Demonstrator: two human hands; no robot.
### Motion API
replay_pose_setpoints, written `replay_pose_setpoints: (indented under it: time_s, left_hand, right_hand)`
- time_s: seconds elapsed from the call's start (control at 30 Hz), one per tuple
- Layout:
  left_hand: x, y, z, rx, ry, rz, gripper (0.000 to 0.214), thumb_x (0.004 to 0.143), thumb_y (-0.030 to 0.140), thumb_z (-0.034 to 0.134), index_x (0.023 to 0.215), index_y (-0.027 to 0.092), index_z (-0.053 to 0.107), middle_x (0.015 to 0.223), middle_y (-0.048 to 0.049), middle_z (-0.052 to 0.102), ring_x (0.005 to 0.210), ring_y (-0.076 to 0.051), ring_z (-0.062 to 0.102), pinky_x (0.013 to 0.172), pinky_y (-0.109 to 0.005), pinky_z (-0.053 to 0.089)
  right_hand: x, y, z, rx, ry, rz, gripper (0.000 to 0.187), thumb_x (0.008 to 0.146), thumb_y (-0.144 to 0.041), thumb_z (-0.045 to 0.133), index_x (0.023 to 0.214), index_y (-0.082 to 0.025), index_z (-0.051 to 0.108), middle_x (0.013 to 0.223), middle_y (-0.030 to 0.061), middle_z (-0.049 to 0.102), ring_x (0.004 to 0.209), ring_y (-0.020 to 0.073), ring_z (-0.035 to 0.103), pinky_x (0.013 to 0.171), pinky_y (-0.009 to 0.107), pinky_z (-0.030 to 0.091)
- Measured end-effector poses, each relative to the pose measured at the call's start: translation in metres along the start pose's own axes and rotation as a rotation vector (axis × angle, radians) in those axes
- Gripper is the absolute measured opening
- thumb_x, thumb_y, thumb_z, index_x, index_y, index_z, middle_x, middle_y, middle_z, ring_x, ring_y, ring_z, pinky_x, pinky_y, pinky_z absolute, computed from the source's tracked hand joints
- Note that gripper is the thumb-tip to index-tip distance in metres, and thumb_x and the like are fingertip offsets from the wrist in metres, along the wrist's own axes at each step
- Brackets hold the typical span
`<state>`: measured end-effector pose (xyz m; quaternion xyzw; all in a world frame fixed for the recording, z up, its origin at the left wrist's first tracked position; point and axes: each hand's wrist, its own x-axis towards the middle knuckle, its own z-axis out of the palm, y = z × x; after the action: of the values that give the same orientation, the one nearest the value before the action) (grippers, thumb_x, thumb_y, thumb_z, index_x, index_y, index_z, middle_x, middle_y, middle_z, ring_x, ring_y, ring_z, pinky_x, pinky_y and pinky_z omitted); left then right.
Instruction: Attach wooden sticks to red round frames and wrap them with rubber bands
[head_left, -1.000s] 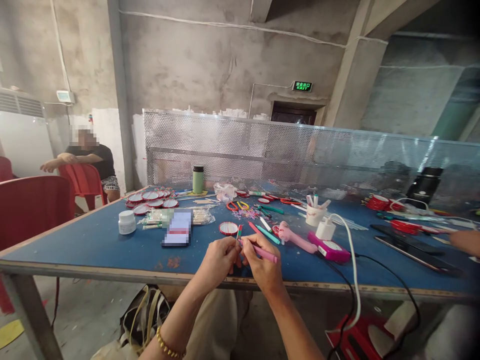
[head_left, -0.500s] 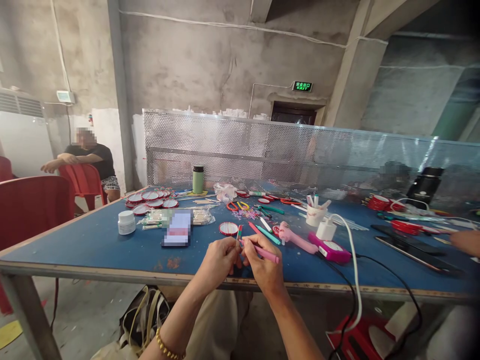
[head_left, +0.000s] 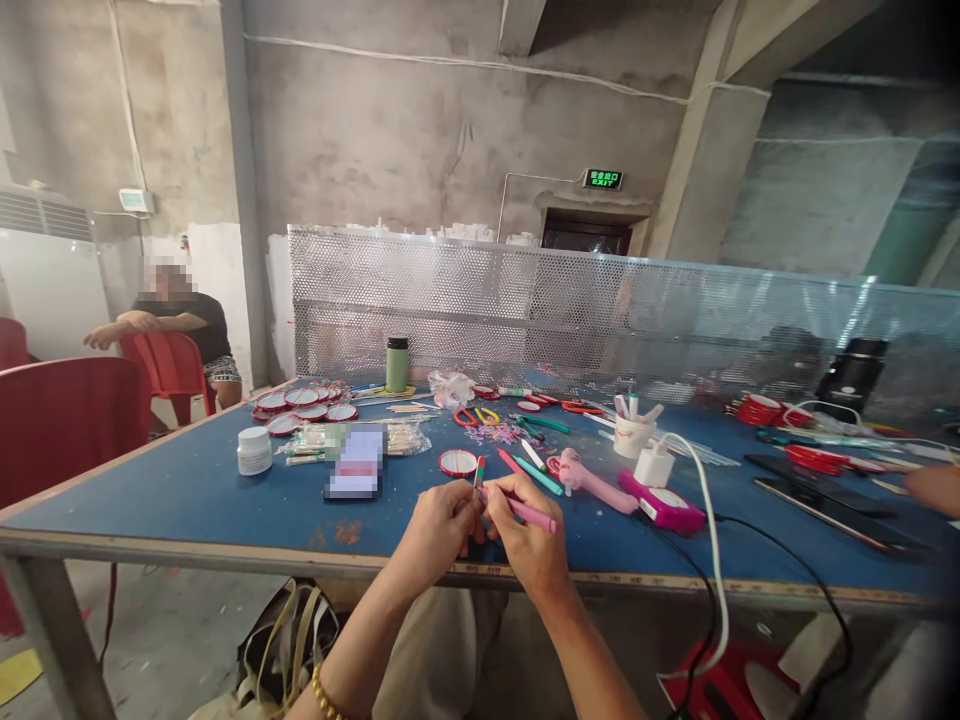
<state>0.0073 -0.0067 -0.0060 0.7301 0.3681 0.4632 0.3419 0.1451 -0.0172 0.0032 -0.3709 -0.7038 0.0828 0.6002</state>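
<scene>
My left hand is closed, pinching a thin stick with red and green on its upper end. In my right hand is a pink marker pen, its tip end close to the stick and my left fingers. What the tip touches is hidden by the fingers. Just beyond the hands lies a small white disc with a red rim. Right of it rest a teal marker and a white marker.
A phone, a white jar and several red-rimmed discs are on the left. Rightward lie a pink glue gun, a magenta box with cables, and a cup of pens. A person's hand is at far right.
The view has shifted slightly. Both hands keep nearly the same pose, with the stick and the pink marker still held together.
</scene>
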Motion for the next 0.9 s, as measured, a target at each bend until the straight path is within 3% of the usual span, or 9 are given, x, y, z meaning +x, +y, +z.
replay_pose_setpoints:
  time_s: [0.9]
  left_hand:
    - [0.0012, -0.0025, 0.0001, 0.007, 0.005, 0.001, 0.036, 0.093, 0.037, 0.042, 0.066, 0.018, 0.055, 0.061, 0.0000, 0.063, 0.044, -0.010, 0.051, 0.047, -0.021, 0.037]
  right_hand:
    - [0.0003, 0.0009, 0.0009, -0.021, 0.016, -0.015, 0.020, 0.090, -0.027, 0.055, 0.073, -0.020, 0.061, 0.055, -0.0036, 0.059, 0.042, 0.0114, 0.057, 0.046, 0.021, 0.046]
